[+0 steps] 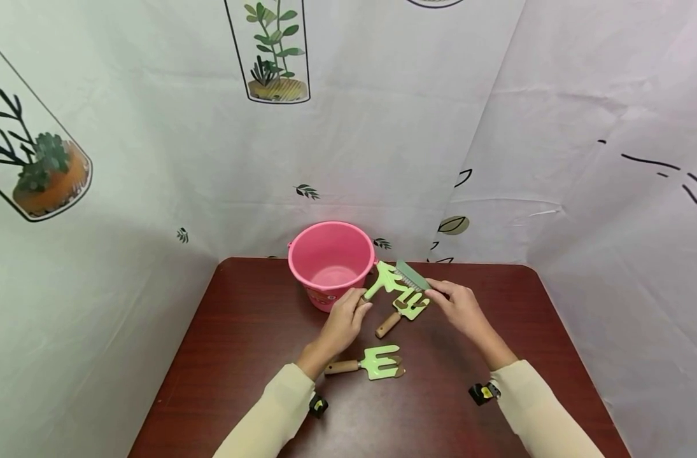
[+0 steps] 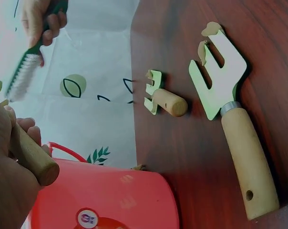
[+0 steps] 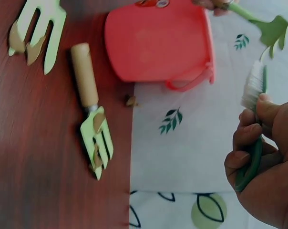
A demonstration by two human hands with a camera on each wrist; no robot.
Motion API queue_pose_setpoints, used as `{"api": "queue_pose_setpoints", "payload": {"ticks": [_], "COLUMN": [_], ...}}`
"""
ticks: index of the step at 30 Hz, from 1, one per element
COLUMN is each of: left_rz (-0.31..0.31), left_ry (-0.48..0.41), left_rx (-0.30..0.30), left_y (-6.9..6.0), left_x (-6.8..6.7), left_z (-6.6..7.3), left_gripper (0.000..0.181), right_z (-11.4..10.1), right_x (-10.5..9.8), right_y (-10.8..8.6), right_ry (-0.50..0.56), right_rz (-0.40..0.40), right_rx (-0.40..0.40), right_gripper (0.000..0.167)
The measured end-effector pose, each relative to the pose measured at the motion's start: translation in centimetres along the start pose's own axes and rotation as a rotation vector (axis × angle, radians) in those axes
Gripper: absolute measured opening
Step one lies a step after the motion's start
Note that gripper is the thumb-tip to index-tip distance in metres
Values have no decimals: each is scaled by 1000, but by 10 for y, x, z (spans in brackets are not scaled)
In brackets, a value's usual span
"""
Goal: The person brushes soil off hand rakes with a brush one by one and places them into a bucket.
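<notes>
My left hand [image 1: 341, 323] grips the wooden handle [image 2: 35, 160] of a light green hand rake [image 1: 386, 277], held up beside the pink bucket. In my right hand [image 1: 463, 310] is a green scrubbing brush [image 1: 411, 275], its white bristles [image 3: 253, 86] turned toward the rake's tines. The bristles are at or very close to the tines; contact is hard to tell. Below them on the table lies a green hand fork [image 1: 410, 305] with brown smears on its prongs. Nearer to me rests another green hand fork [image 1: 377, 363], its prong tips also caked brown.
The pink bucket [image 1: 302, 254] stands upright at the back of the dark wooden table [image 1: 211, 356]. A small brown crumb [image 3: 130, 101] lies near the bucket. Behind the table hangs a pale cloth [image 1: 382, 159] printed with plants.
</notes>
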State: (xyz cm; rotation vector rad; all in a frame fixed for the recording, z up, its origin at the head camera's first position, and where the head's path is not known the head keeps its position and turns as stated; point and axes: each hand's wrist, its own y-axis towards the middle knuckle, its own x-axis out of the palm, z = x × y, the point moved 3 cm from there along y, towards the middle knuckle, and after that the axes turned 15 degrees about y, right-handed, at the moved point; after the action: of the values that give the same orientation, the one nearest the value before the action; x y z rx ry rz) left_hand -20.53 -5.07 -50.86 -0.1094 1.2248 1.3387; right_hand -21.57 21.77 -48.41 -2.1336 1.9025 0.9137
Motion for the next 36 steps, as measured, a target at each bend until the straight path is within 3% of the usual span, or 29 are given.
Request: {"api": "queue_pose_setpoints", "payload": {"ticks": [8, 16, 26, 32, 36], "left_rz": [70, 72, 73, 71, 50], "left_ry": [43, 123, 155, 254, 321], "left_rx": [3, -59, -101, -131, -183], "left_y": [5, 7, 14, 18, 19], "left_x": [-17, -38, -67, -81, -88], "left_z": [0, -1, -10, -17, -23], "left_gripper": [21, 20, 29, 25, 26], "right_z": [18, 27, 35, 37, 38], "right_x": [-6, -19, -32, -37, -39], "right_y": [-10, -16, -19, -18, -18], "right_ry": [-65, -149, -202, -248, -281], "right_rz": [24, 71, 86, 102, 110], "right_rx": [40, 30, 26, -22, -56], "right_gripper": [35, 37, 38, 38, 38]}}
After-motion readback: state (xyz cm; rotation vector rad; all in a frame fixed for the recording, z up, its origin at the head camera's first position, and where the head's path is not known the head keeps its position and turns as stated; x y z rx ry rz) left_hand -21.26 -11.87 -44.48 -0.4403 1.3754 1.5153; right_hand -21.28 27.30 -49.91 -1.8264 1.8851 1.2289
